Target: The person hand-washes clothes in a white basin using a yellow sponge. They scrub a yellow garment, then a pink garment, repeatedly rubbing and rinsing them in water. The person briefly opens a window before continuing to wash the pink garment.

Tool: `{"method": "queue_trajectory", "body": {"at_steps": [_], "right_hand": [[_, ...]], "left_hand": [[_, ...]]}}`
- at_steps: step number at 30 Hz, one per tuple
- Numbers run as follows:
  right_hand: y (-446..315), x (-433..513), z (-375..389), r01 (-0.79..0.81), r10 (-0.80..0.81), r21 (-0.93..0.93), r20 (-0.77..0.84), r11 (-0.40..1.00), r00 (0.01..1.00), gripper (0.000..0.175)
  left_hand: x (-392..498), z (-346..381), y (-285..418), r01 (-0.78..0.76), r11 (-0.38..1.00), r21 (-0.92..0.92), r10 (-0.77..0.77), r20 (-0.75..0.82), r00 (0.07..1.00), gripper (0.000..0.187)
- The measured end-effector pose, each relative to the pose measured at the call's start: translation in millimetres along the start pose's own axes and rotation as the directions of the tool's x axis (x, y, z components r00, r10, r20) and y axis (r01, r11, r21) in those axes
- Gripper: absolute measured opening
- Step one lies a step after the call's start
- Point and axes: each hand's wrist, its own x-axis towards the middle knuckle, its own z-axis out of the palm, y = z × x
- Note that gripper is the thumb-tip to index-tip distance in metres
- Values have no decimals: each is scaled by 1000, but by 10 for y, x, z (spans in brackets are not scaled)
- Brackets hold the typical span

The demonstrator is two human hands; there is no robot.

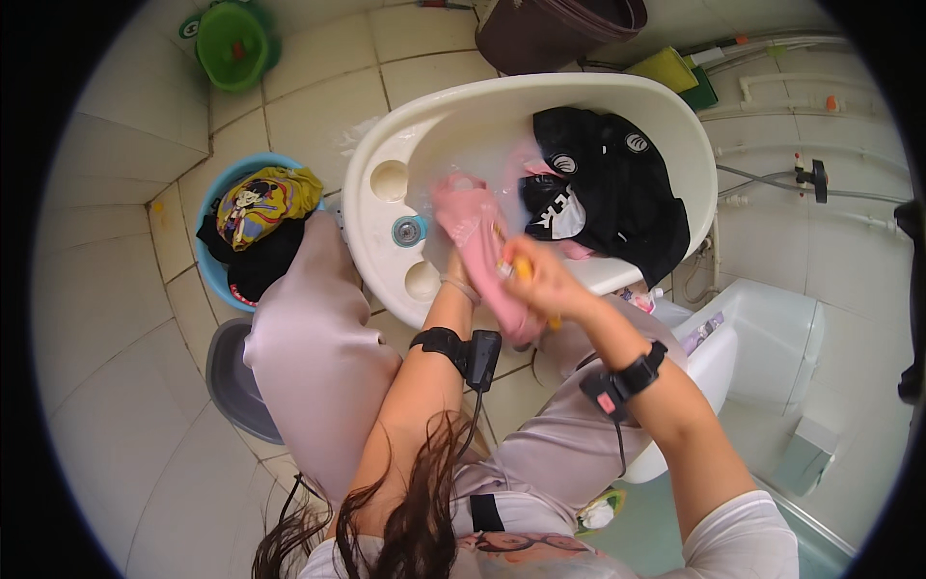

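Note:
In front of me stands a white plastic tub point(376, 159) with cloudy water. A wet pink garment point(477, 239) hangs over its near rim. My left hand point(457, 271) is under the pink cloth at the rim, its fingers mostly hidden by it. My right hand point(542, 279), slightly blurred, is closed around a yellow-handled brush point(522, 269) against the cloth. Black clothing with white prints point(629, 188) lies at the tub's right side, partly over the near rim, with more pink cloth beneath it.
A blue basin point(210, 217) of clothes and a grey basin point(242, 383) stand at left. At upper left is a green basin point(235, 43); beyond the tub, a dark bucket point(553, 36). Pipes and a valve point(817, 181) line the right wall, above a white toilet point(723, 362).

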Motion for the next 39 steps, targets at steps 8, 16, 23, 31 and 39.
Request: {"method": "queue_trajectory", "body": {"at_steps": [8, 16, 23, 31, 39], "right_hand": [[2, 302, 485, 382, -475, -582, -9, 718, 880, 31], [82, 676, 508, -44, -167, -515, -357, 856, 919, 37], [431, 674, 289, -218, -131, -590, -491, 778, 861, 38], [360, 296, 228, 25, -86, -365, -151, 931, 985, 58], [506, 307, -135, -192, 316, 486, -187, 853, 930, 38]], "left_hand": [[-190, -15, -326, 225, 966, -128, -195, 213, 957, 43], [-547, -72, -408, 235, 939, -249, -194, 179, 965, 42], [-350, 293, -201, 170, 895, -413, -67, 253, 965, 41], [149, 244, 129, -163, 924, -347, 112, -160, 981, 38], [-128, 123, 13, 254, 946, -202, -258, 7, 966, 43]]}}
